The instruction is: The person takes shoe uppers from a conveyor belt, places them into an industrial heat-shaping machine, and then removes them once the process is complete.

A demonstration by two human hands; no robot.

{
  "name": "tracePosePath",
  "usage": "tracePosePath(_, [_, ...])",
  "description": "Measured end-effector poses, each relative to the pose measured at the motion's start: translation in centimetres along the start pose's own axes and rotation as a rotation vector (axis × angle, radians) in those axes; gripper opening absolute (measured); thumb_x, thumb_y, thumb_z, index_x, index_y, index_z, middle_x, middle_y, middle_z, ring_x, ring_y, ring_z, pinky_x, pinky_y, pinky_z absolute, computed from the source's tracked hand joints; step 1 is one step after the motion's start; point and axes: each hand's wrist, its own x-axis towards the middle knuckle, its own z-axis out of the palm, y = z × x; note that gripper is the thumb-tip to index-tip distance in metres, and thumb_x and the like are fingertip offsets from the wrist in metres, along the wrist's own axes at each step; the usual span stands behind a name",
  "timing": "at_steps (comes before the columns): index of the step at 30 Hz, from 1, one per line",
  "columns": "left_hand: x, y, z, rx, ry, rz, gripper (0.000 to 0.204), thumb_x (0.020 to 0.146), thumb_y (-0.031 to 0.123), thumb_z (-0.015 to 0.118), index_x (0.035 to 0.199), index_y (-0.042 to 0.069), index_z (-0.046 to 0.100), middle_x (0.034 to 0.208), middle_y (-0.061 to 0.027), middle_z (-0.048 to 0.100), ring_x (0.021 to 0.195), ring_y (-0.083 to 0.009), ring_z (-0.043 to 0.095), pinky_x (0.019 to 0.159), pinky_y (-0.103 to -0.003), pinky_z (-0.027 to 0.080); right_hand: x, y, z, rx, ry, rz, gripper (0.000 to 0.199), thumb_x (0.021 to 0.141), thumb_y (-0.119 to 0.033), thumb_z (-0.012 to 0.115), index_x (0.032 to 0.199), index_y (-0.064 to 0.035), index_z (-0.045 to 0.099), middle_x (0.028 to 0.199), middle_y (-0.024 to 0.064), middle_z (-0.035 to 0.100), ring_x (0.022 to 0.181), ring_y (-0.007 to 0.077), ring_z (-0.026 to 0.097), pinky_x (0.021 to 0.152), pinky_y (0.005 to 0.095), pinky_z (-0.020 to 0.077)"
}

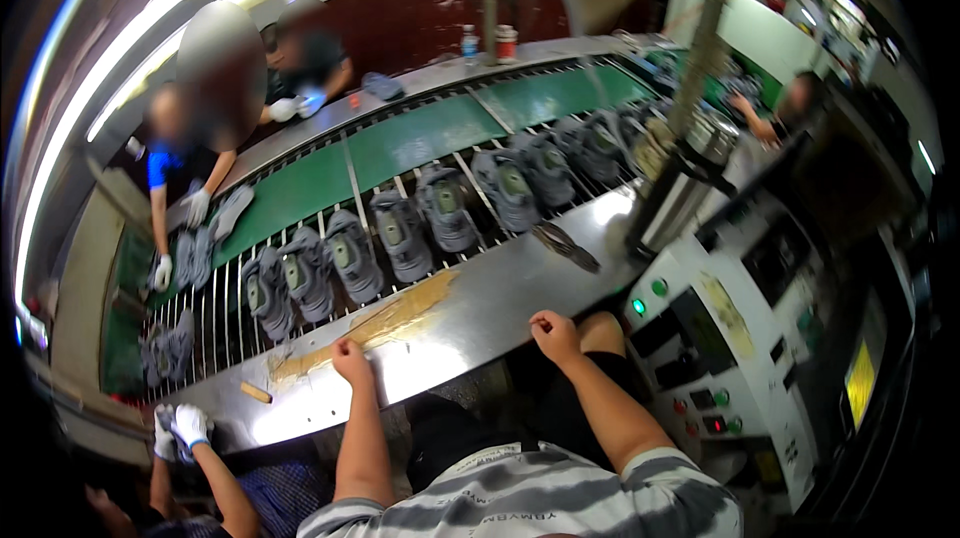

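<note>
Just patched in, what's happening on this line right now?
A person in a striped shirt stands at a shoe conveyor. Both bare hands, the left hand and the right hand, rest loosely closed on the steel ledge, holding nothing. A row of grey sneakers lies on the rod conveyor just beyond. A control panel sits to the right. Gloved co-workers handle shoes on the far side and at lower left.

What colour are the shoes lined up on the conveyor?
Grey shoes, with lighter insoles, seen in the head view.
</note>
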Motion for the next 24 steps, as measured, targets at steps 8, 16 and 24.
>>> tracePosePath(8, [-13.8, 5.1, 14.3, 0.030, -0.632, 0.061, 0.014, 0.080, 0.017, 0.060, 0.076, 0.004, 0.065, 0.064, -0.0061, 0.061, 0.061, -0.0159, 0.057, 0.059, -0.030, 0.045, -12.5, -0.6, -28.1, -0.522, 0.786, -0.068, 0.007, 0.075, -0.004, 0.063, 0.080, -0.0063, 0.067, 0.068, 0.0108, 0.062, 0.057, 0.0242, 0.059, 0.054, 0.0328, 0.0469])
tracePosePath(16, [-19.0, 9.9, 20.5, 0.555, -0.618, 0.486, 0.022, 0.076, 0.029, 0.060, 0.071, 0.008, 0.064, 0.071, -0.0137, 0.066, 0.069, -0.0344, 0.063, 0.064, -0.045, 0.047, -20.3, -1.9, -43.2, -0.963, 0.833, 0.632, 0.022, 0.086, -0.023, 0.063, 0.105, -0.0132, 0.062, 0.073, 0.0064, 0.062, 0.068, 0.0249, 0.061, 0.062, 0.0376, 0.0480])
tracePosePath(24, [-18.4, 9.4, 19.5, 0.498, -0.633, 0.463, 0.021, 0.073, 0.027, 0.061, 0.073, 0.006, 0.065, 0.073, -0.0142, 0.066, 0.071, -0.0342, 0.062, 0.066, -0.044, 0.049, -19.0, -0.2, -41.7, -0.956, 0.783, 0.496, 0.014, 0.082, -0.021, 0.063, 0.084, -0.0075, 0.060, 0.080, 0.0075, 0.063, 0.074, 0.0292, 0.061, 0.065, 0.0386, 0.0489])
